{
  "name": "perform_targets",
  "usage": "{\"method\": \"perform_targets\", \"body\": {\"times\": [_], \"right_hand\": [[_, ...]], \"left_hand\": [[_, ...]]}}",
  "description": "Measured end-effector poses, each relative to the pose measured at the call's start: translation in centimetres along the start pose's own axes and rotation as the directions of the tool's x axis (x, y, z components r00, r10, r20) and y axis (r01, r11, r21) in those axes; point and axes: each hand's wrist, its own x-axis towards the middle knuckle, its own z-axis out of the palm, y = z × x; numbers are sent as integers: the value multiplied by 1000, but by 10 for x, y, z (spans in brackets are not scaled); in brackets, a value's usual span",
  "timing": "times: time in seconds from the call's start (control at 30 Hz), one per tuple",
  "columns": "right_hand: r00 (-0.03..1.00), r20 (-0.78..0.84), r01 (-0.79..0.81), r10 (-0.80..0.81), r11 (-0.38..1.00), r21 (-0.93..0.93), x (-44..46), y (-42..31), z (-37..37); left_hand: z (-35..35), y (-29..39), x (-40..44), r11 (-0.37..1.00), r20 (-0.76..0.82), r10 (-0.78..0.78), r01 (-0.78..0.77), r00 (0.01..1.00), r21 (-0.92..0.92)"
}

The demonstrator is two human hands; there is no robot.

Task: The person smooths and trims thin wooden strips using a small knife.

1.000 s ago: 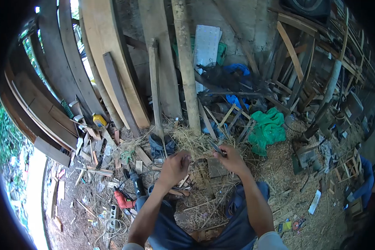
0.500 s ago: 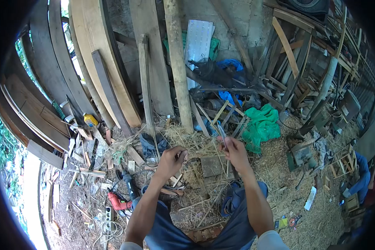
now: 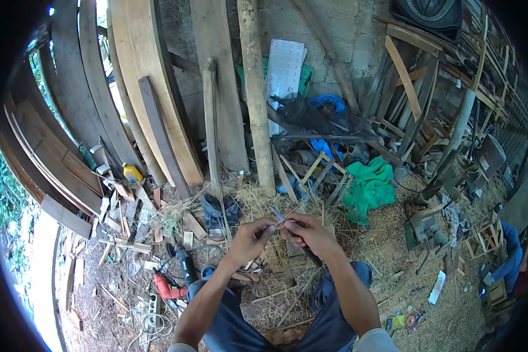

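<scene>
My right hand (image 3: 311, 234) is closed around a knife. Its narrow grey blade (image 3: 277, 215) points up and to the left, and its dark handle (image 3: 312, 256) sticks out below the palm toward my knee. My left hand (image 3: 253, 239) pinches a small light-brown sliver (image 3: 280, 225), which looks like wood or bamboo. The blade lies against or right beside this sliver; the exact contact is too small to make out. Both sets of fingertips nearly meet in front of my lap, and they partly hide the sliver.
A red power drill (image 3: 169, 288), an angle grinder (image 3: 186, 265) and a power strip (image 3: 154, 308) lie at my left. Long planks (image 3: 152, 88) lean on the wall ahead. Green netting (image 3: 368, 190) lies ahead on the right. Another person's blue-clad leg (image 3: 510, 258) shows at far right.
My two hands have come together from apart. The right one moved left and down with the knife, its blade now at the left hand's fingertips. The view has tilted slightly.
</scene>
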Motion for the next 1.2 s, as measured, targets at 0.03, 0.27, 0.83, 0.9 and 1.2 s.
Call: {"method": "perform_targets", "body": {"times": [0.03,0.27,0.83,0.9,1.2], "right_hand": [[1000,7,-1,1,1000,1,1,1,1],[994,79,-69,71,997,-35,-3,-12,4],[995,70,-62,69,994,-94,-10,-3,8],[996,31,-75,79,990,-116,-14,-8,9],[971,-223,16,-83,958,-288,0,-16,-31]], "left_hand": [[0,0,-4,999,9,-34,34,999,-21],[-4,11,-44,954,20,-226,226,974,-199],[5,11,-49,809,128,-336,355,933,-468],[8,6,-48,851,98,-300,312,949,-423],[4,0,-42,828,120,-341,359,932,-431]]}}
